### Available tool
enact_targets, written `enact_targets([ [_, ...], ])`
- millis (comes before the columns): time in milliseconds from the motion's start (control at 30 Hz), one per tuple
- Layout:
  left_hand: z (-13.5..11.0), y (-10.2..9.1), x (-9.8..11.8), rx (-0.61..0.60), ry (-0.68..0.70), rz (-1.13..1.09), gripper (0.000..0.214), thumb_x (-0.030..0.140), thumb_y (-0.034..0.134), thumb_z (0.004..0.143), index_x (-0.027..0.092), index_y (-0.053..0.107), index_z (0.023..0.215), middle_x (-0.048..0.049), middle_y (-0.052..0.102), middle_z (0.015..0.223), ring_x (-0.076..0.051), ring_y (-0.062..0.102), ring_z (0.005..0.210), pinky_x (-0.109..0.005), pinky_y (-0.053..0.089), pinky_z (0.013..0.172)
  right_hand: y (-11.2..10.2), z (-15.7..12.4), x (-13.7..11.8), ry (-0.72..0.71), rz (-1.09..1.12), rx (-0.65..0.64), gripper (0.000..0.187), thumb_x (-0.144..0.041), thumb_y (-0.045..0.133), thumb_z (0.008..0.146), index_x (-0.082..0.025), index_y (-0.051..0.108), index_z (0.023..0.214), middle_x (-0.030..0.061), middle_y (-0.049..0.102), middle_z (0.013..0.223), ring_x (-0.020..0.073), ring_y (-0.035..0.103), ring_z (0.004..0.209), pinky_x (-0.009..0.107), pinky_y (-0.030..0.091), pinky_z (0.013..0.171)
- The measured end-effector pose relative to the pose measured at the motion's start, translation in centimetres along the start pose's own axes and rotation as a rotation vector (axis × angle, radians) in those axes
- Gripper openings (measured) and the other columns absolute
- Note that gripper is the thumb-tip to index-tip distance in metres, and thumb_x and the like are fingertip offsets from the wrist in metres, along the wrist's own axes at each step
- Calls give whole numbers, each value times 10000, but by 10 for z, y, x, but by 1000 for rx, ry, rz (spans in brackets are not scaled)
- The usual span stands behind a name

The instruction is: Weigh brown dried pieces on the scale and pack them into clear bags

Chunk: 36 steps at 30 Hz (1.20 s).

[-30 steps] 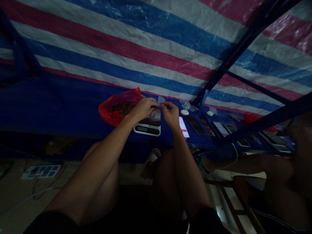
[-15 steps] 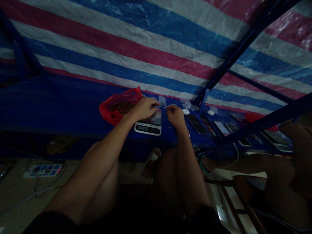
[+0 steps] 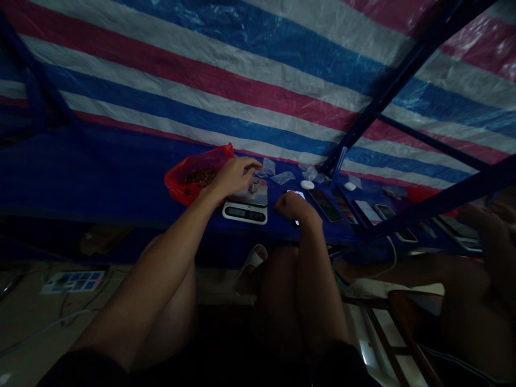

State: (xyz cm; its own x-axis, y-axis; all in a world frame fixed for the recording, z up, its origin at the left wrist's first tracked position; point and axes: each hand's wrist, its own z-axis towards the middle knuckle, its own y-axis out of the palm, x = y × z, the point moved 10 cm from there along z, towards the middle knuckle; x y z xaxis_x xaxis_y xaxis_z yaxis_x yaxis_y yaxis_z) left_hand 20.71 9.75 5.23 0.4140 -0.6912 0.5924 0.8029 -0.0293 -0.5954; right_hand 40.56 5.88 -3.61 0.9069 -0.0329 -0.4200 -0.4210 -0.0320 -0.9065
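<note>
My left hand (image 3: 236, 176) reaches over a digital kitchen scale (image 3: 244, 214), fingers extended and apart, just behind a small item on the weighing plate (image 3: 253, 187). Beside it lies a red plastic bag (image 3: 189, 180) holding brown dried pieces (image 3: 197, 178). My right hand (image 3: 292, 206) rests curled on the blue table covering (image 3: 121, 172), near the edge of a phone with a lit white screen (image 3: 296, 194). Small clear plastic bags (image 3: 282, 177) lie beyond both hands, and another (image 3: 266, 167) sits just behind the scale.
Several phones (image 3: 324, 205) and small white round items (image 3: 307, 184) lie to the right. A blue metal frame (image 3: 419, 67) crosses a striped tarp (image 3: 201, 64). Another person's hand (image 3: 484, 226) is at the far right, and a power strip (image 3: 72, 282) lies on the floor.
My hands have parted. The right hand has dropped nearer the table's front edge, and the left has moved back over the scale. The small clear bag once between them is no longer held.
</note>
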Motion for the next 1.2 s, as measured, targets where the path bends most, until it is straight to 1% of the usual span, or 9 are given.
enact_targets([
  [100,-4,-18,-11,38,-69,44,344,131,558,995,189,827,1200,-88,842,1221,-237,777,1134,-370,584,1038,-20,3,-20,-123,165,181,256,-29,629,784,-213,806,804,75,822,820,255,781,810,374,605,835],
  [233,-21,-45,-43,10,-247,230,266,170,623,923,227,857,1034,-84,856,1133,-289,790,1029,-392,594,1002,-46,6,-59,-330,412,432,232,-157,645,881,-192,808,1043,99,839,1045,254,775,942,405,618,916],
  [333,-39,-57,-72,-80,-358,380,263,163,684,820,242,861,998,-100,858,1116,-336,793,1010,-416,596,963,-40,17,-81,-383,445,411,202,-200,684,904,-208,811,1060,92,837,1062,260,770,980,430,607,968],
  [467,-52,-44,-98,-292,-361,370,282,180,765,711,275,865,957,-67,872,1029,-299,800,957,-317,594,881,-36,32,-79,-331,397,427,218,-222,646,973,-203,832,1085,124,833,1138,283,767,1027,482,580,1035],
  [567,-51,-37,-102,-307,-320,324,163,267,823,701,291,853,860,-47,869,928,-270,795,894,-278,586,862,-36,42,-63,-238,342,467,229,-181,649,967,-188,841,1090,150,821,1215,293,769,1090,482,565,1073],
  [733,-49,-36,-98,-270,-260,326,65,356,817,753,294,827,769,-37,843,810,-240,767,774,-270,589,807,-15,56,-56,-197,187,320,141,-226,733,929,-199,863,976,140,852,1058,317,792,1047,468,578,1016],
  [867,-51,-37,-99,-260,-265,338,60,346,828,740,302,836,780,-32,844,817,-237,765,786,-276,591,813,-10,55,-55,-167,142,289,123,-225,746,913,-209,866,932,139,853,987,320,795,1014,446,579,981],
  [1100,-49,-40,-102,-220,-265,337,99,278,799,747,286,850,831,-49,862,894,-242,782,800,-299,602,840,-39,36,-56,-264,382,444,198,-321,716,937,-191,858,983,111,848,1064,277,767,975,422,586,937],
  [1200,-46,-46,-94,-189,-262,291,116,274,777,786,248,853,870,-72,864,925,-255,790,827,-330,608,882,-39,29,-65,-343,415,423,194,-326,707,946,-203,856,966,99,840,1068,268,752,1010,408,578,942],
])
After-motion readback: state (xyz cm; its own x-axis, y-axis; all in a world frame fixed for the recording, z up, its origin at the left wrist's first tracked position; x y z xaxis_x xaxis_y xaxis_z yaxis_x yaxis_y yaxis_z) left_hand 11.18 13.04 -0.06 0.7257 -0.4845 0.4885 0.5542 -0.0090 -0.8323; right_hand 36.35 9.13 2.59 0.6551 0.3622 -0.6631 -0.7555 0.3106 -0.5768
